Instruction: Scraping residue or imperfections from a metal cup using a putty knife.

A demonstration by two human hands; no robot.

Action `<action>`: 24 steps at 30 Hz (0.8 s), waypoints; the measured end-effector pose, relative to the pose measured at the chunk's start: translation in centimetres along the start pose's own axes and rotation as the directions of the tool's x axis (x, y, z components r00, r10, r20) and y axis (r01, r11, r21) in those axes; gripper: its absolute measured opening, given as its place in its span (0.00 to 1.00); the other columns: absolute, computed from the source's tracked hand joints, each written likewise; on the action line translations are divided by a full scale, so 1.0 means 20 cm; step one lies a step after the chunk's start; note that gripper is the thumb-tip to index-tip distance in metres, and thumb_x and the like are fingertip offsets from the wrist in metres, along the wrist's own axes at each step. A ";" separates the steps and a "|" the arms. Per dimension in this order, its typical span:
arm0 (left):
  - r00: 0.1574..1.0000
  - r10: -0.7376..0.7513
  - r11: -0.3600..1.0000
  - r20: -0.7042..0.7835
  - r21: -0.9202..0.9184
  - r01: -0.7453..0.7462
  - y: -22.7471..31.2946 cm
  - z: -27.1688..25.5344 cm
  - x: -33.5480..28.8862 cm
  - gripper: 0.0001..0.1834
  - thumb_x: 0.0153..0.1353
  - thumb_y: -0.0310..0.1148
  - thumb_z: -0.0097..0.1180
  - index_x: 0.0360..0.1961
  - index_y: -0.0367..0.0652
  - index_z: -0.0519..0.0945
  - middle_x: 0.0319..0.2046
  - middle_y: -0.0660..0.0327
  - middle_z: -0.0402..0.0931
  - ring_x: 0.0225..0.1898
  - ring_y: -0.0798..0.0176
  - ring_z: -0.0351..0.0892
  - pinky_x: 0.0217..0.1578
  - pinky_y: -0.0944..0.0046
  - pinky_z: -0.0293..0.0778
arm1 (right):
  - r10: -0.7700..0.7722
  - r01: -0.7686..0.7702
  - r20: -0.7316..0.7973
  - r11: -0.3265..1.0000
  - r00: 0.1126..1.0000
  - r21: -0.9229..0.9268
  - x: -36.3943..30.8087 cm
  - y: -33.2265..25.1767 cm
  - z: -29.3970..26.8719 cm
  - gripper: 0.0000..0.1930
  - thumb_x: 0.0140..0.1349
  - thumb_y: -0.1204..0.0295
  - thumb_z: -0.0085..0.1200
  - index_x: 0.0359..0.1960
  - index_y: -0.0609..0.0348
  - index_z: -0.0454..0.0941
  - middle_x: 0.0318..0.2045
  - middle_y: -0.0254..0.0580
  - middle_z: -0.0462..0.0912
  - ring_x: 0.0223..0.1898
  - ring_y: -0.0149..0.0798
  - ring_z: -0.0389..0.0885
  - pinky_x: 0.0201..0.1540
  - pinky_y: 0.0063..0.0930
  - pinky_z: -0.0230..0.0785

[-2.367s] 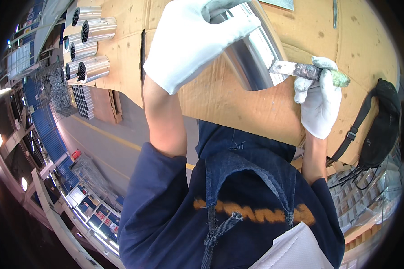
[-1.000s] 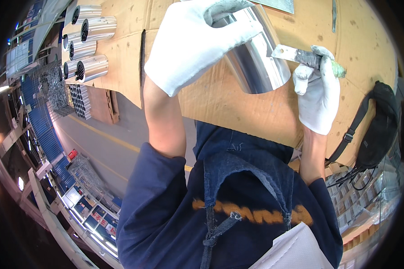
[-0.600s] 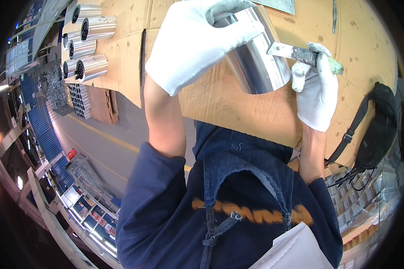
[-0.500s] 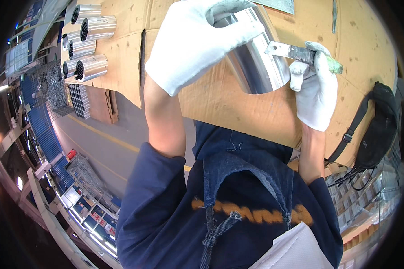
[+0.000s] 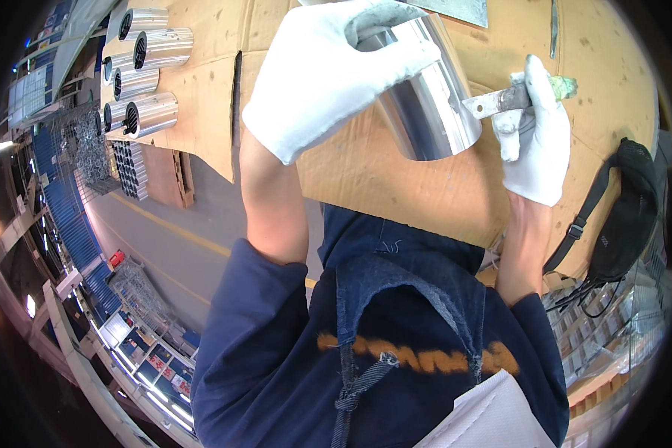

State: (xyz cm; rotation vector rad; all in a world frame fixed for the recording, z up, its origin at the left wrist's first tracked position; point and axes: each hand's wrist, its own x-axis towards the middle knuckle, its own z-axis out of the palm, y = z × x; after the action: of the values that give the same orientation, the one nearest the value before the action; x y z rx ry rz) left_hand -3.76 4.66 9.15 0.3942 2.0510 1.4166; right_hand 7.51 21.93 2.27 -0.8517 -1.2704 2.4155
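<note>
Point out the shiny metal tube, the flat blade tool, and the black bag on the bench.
shiny metal tube (image 5: 433, 112), head view, on its polished side wall.
flat blade tool (image 5: 493, 102), head view, on the blade.
black bag (image 5: 629, 213), head view, on its body.

Probably a factory floor, cardboard-covered bench, stacked metal cylinders, wire racks
</note>
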 end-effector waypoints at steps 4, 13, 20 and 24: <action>0.999 0.044 0.999 -0.009 0.022 -0.044 -0.02 0.00 -0.01 0.20 0.52 0.30 0.62 0.45 0.29 0.76 0.31 0.63 0.78 0.32 0.76 0.73 0.34 0.75 0.71 | 0.017 -0.017 0.076 1.000 0.997 -0.001 0.00 0.00 0.01 0.12 0.62 0.66 0.51 0.37 0.64 0.75 0.21 0.37 0.76 0.16 0.24 0.72 0.12 0.15 0.58; 0.999 0.019 1.000 -0.034 -0.012 -0.019 -0.02 0.00 -0.01 0.21 0.53 0.30 0.62 0.46 0.29 0.76 0.32 0.61 0.79 0.33 0.76 0.74 0.35 0.74 0.72 | 0.002 0.000 0.018 0.997 1.000 -0.082 0.00 0.02 0.08 0.12 0.63 0.65 0.51 0.39 0.62 0.76 0.24 0.30 0.73 0.19 0.20 0.69 0.19 0.13 0.58; 0.999 0.048 0.999 -0.022 -0.015 -0.048 -0.01 0.01 -0.02 0.19 0.54 0.29 0.60 0.46 0.29 0.75 0.33 0.60 0.79 0.34 0.75 0.74 0.36 0.73 0.72 | -0.002 0.005 0.046 0.998 0.999 -0.067 0.01 0.02 0.06 0.11 0.62 0.66 0.51 0.38 0.62 0.75 0.21 0.31 0.72 0.16 0.21 0.68 0.17 0.14 0.57; 0.990 0.132 0.991 -0.043 -0.017 -0.132 -0.07 -0.04 0.00 0.18 0.59 0.32 0.55 0.46 0.29 0.75 0.34 0.58 0.79 0.35 0.71 0.76 0.41 0.70 0.72 | -0.019 0.020 0.043 1.000 0.999 -0.006 0.03 0.03 0.03 0.13 0.61 0.65 0.52 0.37 0.65 0.74 0.21 0.36 0.75 0.14 0.24 0.70 0.14 0.15 0.58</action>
State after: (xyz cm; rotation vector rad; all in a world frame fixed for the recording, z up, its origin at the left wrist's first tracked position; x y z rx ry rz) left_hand -4.10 3.48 7.98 0.5040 2.0761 1.5337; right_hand 6.76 21.48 1.72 -0.7899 -1.2970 2.4277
